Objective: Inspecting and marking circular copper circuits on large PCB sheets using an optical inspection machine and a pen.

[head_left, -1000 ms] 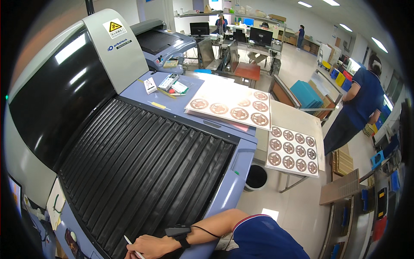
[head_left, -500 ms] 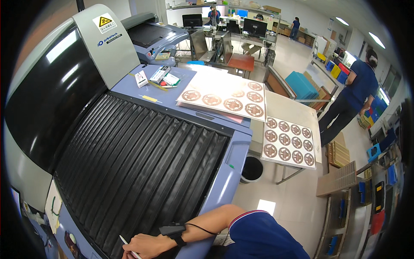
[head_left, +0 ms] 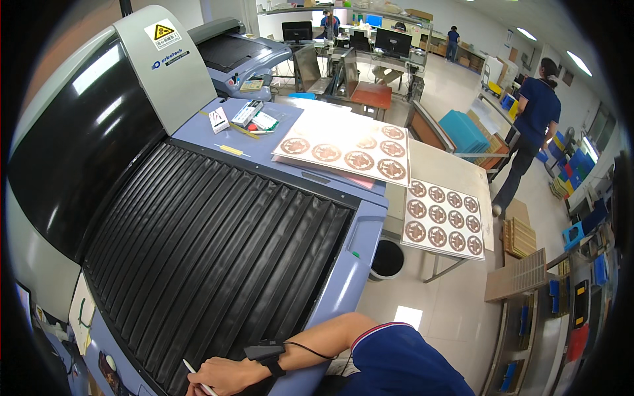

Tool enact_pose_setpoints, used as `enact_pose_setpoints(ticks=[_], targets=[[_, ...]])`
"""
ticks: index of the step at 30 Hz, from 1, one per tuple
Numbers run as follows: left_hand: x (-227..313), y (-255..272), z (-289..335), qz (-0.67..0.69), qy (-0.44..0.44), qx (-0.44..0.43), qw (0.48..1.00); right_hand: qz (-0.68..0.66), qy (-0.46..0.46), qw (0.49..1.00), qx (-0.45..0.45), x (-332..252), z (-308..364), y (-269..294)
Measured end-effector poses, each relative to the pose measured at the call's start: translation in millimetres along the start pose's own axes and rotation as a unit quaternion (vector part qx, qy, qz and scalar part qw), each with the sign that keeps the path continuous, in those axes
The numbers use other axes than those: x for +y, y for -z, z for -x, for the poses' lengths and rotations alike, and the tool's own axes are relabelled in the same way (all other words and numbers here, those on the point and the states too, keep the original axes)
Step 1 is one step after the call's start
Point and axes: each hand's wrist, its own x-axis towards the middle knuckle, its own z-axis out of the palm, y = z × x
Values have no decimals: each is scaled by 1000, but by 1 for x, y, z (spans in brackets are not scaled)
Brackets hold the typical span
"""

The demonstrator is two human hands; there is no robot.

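My right hand [head_left: 224,375] is closed around a slim white pen [head_left: 189,366], its tip pointing up and to the left. The hand is at the lower edge of the picture, over the near end of the black pleated bellows cover [head_left: 218,257] of a large blue-grey machine. A black device [head_left: 265,351] is strapped to my right wrist, and a cable runs from it along the forearm. My left hand does not appear.
White panels with round copper-coloured patterns [head_left: 360,160] lie on the machine's far right corner. More patterned panels [head_left: 442,218] rest on a side table. Small boxes [head_left: 247,113] sit on the machine's ledge. A black bin [head_left: 387,259] stands beside it. A co-worker [head_left: 536,109] is at the right.
The co-worker at the right has taken a step and moved slightly away. My right hand and the pen have hardly moved; the view has shifted very slightly.
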Motion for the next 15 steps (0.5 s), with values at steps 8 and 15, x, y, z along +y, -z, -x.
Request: enact_pose_setpoints(ticks=[8, 15], targets=[[25, 5, -6, -37, -2, -2, 999, 10, -23, 1000, -12, -2, 0, 2], [30, 6, -3, -10, 15, 11, 1000, -8, -28, 1000, -2, -9, 0, 8]])
